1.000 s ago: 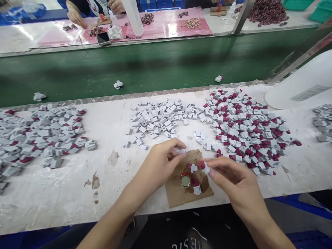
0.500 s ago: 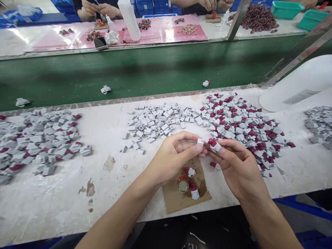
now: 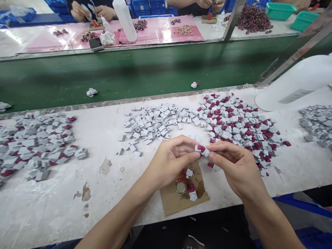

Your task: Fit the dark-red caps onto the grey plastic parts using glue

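Left hand [image 3: 167,162] pinches small pale-grey plastic block [image 3: 197,148], now touching, no longer apart from, maroon-and-grey plastic piece [image 3: 206,152] pinched by right hand [image 3: 237,167]; joining apparently under way.

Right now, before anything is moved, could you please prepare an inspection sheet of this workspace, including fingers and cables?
Surface: white tabletop, marked by brown patches.
Pieces in work: gray piece against maroon-and-gray piece; whether joined, cannot tell.
Clutter: gray pile, with mixed piles to its left and right; cardboard bearing a red-edged round item and two loose two-tone pieces.
Fingers: left fingers pinch the gray piece; right fingers pinch the maroon-and-gray piece.
Cables: nothing seen.
Surroundings: green strip beyond the tabletop, with scattered pieces; white container at right; other people's hands across.
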A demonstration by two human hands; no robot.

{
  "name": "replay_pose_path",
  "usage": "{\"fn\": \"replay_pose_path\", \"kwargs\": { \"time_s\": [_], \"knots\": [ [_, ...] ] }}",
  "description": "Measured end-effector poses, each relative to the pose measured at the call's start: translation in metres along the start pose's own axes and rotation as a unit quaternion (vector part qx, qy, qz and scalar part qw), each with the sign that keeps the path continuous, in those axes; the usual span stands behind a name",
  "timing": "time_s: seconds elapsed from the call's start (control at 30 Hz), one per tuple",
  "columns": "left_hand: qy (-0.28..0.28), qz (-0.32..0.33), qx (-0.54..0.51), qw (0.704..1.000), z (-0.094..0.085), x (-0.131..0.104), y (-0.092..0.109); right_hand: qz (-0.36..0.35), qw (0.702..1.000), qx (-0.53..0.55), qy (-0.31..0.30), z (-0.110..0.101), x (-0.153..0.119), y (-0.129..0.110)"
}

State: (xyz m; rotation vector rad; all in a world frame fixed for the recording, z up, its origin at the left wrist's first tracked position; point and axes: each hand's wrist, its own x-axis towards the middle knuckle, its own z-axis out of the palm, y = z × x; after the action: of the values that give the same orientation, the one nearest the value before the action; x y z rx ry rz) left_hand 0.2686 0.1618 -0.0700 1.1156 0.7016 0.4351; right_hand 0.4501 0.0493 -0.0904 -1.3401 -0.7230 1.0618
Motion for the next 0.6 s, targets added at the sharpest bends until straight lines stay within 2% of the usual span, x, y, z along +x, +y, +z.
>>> {"fn": "replay_pose_path", "kwargs": {
  "time_s": [0.17,0.27,0.33,0.4,0.43,0.47,0.53,0.6],
  "knots": [
    [0.010,0.049,0.083,0.995,-0.004,0.003,0.012,-0.007,0.998,-0.041,-0.039,-0.002,0.020,-0.015],
    [0.024,0.086,0.197,0.976,-0.018,0.024,0.028,-0.013,0.985,-0.148,-0.083,0.003,0.055,-0.033],
    [0.078,0.118,0.278,0.950,-0.035,0.052,0.040,-0.039,0.958,-0.275,-0.069,0.011,0.093,-0.043],
    [0.188,0.129,0.316,0.921,-0.056,0.087,0.051,-0.075,0.924,-0.374,-0.015,0.025,0.140,-0.049],
    [0.254,0.109,0.319,0.907,-0.067,0.106,0.056,-0.086,0.916,-0.391,0.003,0.033,0.165,-0.049],
    [0.292,0.094,0.321,0.896,-0.079,0.125,0.059,-0.094,0.909,-0.405,0.013,0.042,0.189,-0.048],
    [0.331,0.069,0.327,0.883,-0.098,0.160,0.065,-0.104,0.901,-0.420,0.015,0.060,0.231,-0.042],
    [0.349,0.050,0.334,0.874,-0.110,0.187,0.067,-0.104,0.899,-0.425,0.006,0.074,0.262,-0.034]
  ]
}}
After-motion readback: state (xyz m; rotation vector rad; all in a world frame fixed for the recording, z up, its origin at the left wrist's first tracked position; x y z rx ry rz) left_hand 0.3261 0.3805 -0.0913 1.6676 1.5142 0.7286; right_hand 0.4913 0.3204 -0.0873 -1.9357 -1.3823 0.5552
